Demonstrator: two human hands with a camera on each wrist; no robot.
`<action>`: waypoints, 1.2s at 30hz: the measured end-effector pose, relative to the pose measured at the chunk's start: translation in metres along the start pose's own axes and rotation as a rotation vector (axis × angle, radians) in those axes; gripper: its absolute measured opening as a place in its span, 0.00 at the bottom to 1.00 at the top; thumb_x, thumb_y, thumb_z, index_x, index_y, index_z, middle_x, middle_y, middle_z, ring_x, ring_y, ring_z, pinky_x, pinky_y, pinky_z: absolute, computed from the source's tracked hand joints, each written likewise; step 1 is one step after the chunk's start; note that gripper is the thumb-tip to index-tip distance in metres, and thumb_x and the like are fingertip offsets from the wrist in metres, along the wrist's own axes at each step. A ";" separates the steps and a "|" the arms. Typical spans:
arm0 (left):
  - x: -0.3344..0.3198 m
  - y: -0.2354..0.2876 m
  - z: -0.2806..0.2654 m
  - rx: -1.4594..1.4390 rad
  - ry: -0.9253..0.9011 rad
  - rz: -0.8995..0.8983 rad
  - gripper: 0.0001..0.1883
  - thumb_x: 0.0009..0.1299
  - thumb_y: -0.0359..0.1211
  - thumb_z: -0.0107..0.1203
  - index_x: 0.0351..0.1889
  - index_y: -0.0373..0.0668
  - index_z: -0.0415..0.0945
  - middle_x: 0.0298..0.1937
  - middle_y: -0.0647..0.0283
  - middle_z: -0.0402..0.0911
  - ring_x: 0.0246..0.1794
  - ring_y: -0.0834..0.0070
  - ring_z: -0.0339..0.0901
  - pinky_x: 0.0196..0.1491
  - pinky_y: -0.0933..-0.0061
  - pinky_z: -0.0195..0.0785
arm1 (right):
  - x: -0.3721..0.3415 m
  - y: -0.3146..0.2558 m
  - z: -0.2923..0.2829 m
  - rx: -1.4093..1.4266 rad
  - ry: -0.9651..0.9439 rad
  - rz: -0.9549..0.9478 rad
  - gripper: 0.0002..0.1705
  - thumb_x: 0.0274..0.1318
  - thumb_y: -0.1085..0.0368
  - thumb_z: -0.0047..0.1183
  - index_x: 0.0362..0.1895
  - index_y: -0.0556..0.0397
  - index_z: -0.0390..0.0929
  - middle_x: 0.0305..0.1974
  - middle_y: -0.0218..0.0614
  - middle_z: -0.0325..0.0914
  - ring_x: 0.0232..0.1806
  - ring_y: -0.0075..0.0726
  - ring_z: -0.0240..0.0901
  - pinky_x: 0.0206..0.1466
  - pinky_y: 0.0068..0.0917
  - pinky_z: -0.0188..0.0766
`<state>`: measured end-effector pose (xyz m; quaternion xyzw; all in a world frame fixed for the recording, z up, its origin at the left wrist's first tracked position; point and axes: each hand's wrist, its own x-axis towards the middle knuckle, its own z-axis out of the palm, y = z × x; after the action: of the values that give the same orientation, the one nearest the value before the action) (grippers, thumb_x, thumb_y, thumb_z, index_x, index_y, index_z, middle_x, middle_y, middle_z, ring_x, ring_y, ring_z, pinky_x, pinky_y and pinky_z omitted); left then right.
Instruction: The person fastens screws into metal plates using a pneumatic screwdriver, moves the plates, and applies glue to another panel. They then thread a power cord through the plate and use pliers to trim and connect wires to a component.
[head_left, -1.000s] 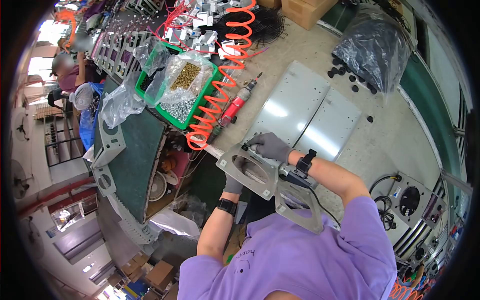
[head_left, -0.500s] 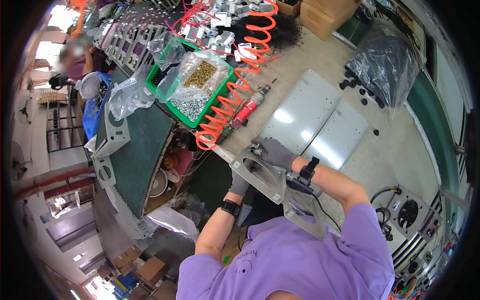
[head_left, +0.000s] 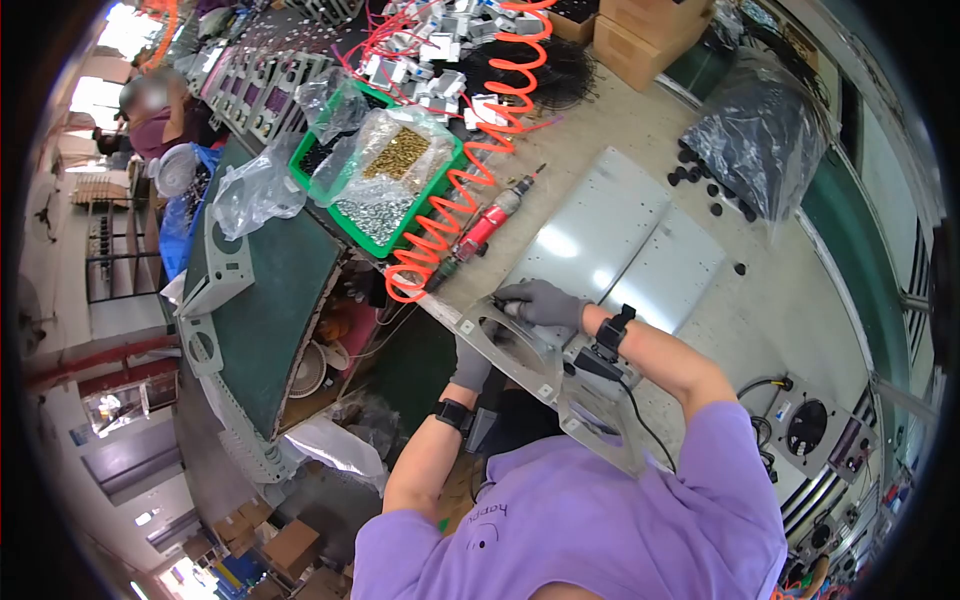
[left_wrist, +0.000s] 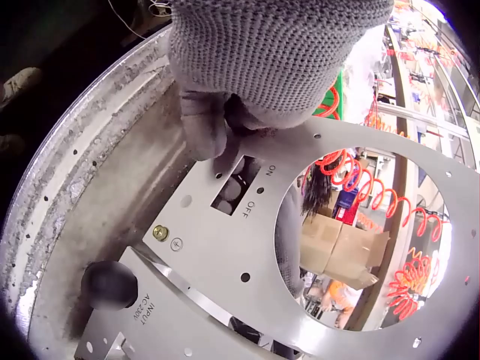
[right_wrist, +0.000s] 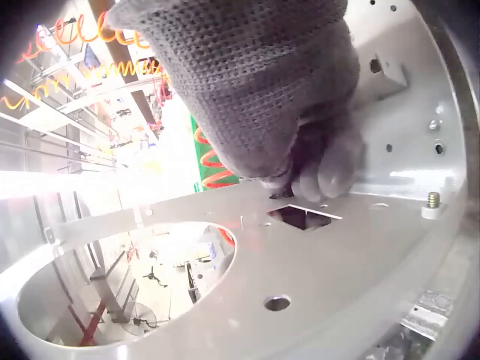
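Note:
A bent grey metal panel [head_left: 512, 360] with a large round opening stands tilted at the table's front edge. My gloved left hand [head_left: 472, 362] reaches its lower face. In the left wrist view, the left hand [left_wrist: 270, 67] has bent fingers over the panel's corner, beside a rectangular cutout marked ON and OFF. My gloved right hand [head_left: 545, 303] is at the upper edge. Seen from the right wrist, bent fingertips [right_wrist: 336, 169] pinch a small dark part [right_wrist: 281, 193] against the inner face, near the cutout. Most of that part is hidden by the glove.
Flat metal sheets [head_left: 590, 235] lie beyond my right hand. A red power screwdriver [head_left: 490, 225] rests beside a coiled orange hose [head_left: 435, 215]. Left of these is a green tray [head_left: 455, 165] of screws. A plastic bag [head_left: 760, 130] with scattered black caps lies at the far right.
The head view shifted right, then slightly back. Both hands stay at the same corner of the panel, with the right fingers bending a little differently over it.

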<state>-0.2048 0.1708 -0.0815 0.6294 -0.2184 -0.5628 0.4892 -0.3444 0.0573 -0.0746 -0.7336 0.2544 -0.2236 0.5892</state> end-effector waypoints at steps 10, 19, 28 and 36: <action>0.007 -0.024 -0.009 0.070 0.038 0.066 0.11 0.64 0.31 0.50 0.43 0.38 0.72 0.33 0.67 0.75 0.29 0.81 0.72 0.30 0.80 0.69 | 0.013 -0.003 0.001 -0.206 -0.200 0.396 0.23 0.56 0.49 0.37 0.39 0.55 0.74 0.33 0.54 0.74 0.37 0.54 0.71 0.41 0.39 0.65; -0.002 0.013 0.010 0.055 0.081 0.007 0.06 0.64 0.31 0.47 0.33 0.39 0.71 0.24 0.66 0.72 0.22 0.78 0.72 0.25 0.77 0.69 | 0.009 -0.014 0.003 -0.242 -0.054 0.277 0.18 0.54 0.55 0.43 0.34 0.58 0.75 0.22 0.46 0.74 0.20 0.43 0.72 0.29 0.34 0.67; 0.008 -0.009 -0.004 0.102 0.028 -0.015 0.07 0.64 0.28 0.47 0.35 0.36 0.74 0.27 0.66 0.76 0.24 0.81 0.73 0.23 0.79 0.69 | -0.004 -0.015 0.001 -0.166 0.014 0.247 0.22 0.56 0.54 0.38 0.46 0.58 0.69 0.34 0.51 0.75 0.33 0.45 0.73 0.39 0.34 0.69; 0.002 0.003 0.003 0.002 0.039 -0.039 0.08 0.64 0.27 0.46 0.38 0.36 0.72 0.28 0.66 0.75 0.23 0.80 0.73 0.23 0.80 0.70 | -0.005 -0.013 -0.005 -0.182 0.025 0.219 0.21 0.58 0.58 0.35 0.49 0.58 0.68 0.35 0.45 0.75 0.33 0.36 0.73 0.38 0.29 0.69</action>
<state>-0.2060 0.1665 -0.0792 0.6448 -0.1971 -0.5597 0.4818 -0.3495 0.0591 -0.0606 -0.7490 0.3597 -0.1431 0.5377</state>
